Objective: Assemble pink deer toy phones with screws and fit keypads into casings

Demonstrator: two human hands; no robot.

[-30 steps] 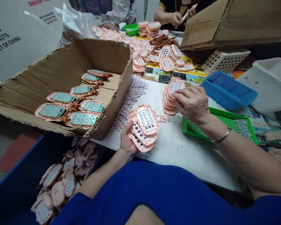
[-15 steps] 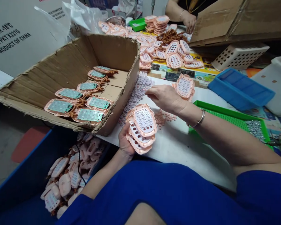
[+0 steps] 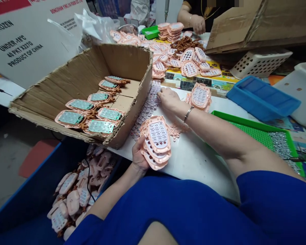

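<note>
My left hand point(image 3: 138, 157) is closed round a fanned stack of pink keypad shells point(image 3: 156, 139), held at the table's near edge. My right hand point(image 3: 168, 98) reaches forward and rests, fingers curled down, on a sheet of small translucent rubber keypads point(image 3: 147, 106) lying beside the cardboard box. Whether its fingers grip a pad is hidden. Just right of that hand stands a stack of pink shells point(image 3: 200, 96).
A cardboard box point(image 3: 128, 63) at left holds several shells with green circuit boards. A blue bin point(image 3: 37, 197) below holds loose pink parts. A green tray point(image 3: 257, 131), blue tray point(image 3: 262, 97) and white basket point(image 3: 260, 61) sit right. Another person's hand point(image 3: 197, 23) works at the far end.
My right hand left the pink stack at right and moved left and forward onto the rubber keypad sheet. My left hand stayed put with its stack.
</note>
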